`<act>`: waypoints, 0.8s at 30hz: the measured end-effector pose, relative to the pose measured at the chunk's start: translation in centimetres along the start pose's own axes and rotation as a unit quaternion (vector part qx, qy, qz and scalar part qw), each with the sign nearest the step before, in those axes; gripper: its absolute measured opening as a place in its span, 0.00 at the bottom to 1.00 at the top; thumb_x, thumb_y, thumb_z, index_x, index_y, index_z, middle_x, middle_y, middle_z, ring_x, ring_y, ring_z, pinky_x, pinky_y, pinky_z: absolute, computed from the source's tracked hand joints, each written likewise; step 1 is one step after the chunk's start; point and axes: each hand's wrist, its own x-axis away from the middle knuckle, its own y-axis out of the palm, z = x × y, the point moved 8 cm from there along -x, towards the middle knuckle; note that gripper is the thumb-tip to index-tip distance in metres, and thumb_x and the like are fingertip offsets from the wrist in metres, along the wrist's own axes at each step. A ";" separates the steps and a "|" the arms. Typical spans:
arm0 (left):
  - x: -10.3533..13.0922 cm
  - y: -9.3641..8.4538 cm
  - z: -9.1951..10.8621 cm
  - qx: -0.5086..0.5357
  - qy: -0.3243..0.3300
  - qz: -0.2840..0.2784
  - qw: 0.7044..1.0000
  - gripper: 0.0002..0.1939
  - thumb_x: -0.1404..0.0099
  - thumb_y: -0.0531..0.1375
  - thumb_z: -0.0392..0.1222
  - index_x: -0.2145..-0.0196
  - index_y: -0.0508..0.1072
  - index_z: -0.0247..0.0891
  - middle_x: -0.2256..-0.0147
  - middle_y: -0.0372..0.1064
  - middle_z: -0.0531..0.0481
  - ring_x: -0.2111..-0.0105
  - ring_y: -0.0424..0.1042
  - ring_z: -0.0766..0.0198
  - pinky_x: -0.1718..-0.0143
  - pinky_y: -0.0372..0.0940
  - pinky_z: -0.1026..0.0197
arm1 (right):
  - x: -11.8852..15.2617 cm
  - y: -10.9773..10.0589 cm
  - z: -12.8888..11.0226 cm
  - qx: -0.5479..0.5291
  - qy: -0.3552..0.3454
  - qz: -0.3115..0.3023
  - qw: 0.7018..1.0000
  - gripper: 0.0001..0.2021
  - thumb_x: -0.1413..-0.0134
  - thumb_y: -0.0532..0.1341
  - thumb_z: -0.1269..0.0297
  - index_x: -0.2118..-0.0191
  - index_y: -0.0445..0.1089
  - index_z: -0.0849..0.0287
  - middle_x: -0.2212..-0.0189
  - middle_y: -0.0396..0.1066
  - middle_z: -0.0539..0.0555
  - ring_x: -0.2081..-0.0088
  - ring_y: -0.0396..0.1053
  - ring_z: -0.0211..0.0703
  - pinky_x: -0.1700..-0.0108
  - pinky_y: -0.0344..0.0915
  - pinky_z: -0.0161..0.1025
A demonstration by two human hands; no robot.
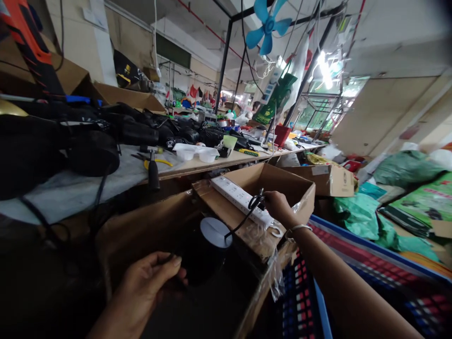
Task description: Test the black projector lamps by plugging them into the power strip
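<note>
My right hand (278, 205) is closed on a bundled black cord (254, 203), just above the right end of a white power strip (233, 192). From there the cord runs down to a pale round disc (216, 232) on a dark object inside the large cardboard box (151, 212); the object's shape is lost in shadow. Lower left, my left hand (151, 278) has its thumb and forefinger pressed together over the dark box. Something thin and dark seems to be between those fingers, too dim to name.
A smaller open carton (278, 181) stands behind the power strip. Black appliances (141, 129), a black-handled hammer (153, 174) and white plastic cups (197, 151) lie on the workbench (226, 165). To the right is a blue-rimmed basket (319, 301). A blue fan (268, 24) hangs overhead.
</note>
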 end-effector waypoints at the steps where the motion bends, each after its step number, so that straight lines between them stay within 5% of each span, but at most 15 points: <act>1: -0.2 0.1 -0.2 0.008 -0.002 0.000 1.000 0.20 0.56 0.69 0.48 0.70 0.69 0.34 0.76 0.74 0.48 0.73 0.72 0.62 0.75 0.67 0.65 | 0.0 0.3 0.1 0.010 0.005 -0.001 1.000 0.09 0.55 0.56 0.75 0.81 0.69 0.60 0.82 0.72 0.53 0.78 0.68 0.39 0.74 0.56 0.31; 11: -2.5 2.7 0.6 0.061 0.013 -0.043 0.997 0.18 0.59 0.69 0.43 0.73 0.69 0.32 0.78 0.72 0.49 0.78 0.72 0.62 0.77 0.68 0.62 | 1.5 2.2 0.8 0.050 0.034 0.037 0.997 0.10 0.49 0.55 0.64 0.78 0.66 0.60 0.76 0.70 0.57 0.74 0.65 0.42 0.72 0.54 0.35; 24: -2.5 3.8 2.8 0.087 0.058 -0.084 0.991 0.06 0.50 0.62 0.35 0.73 0.67 0.32 0.78 0.72 0.49 0.79 0.72 0.63 0.78 0.68 0.63 | 1.9 2.5 0.5 0.078 0.069 0.028 0.994 0.07 0.47 0.58 0.69 0.72 0.69 0.66 0.71 0.71 0.64 0.72 0.64 0.42 0.71 0.48 0.37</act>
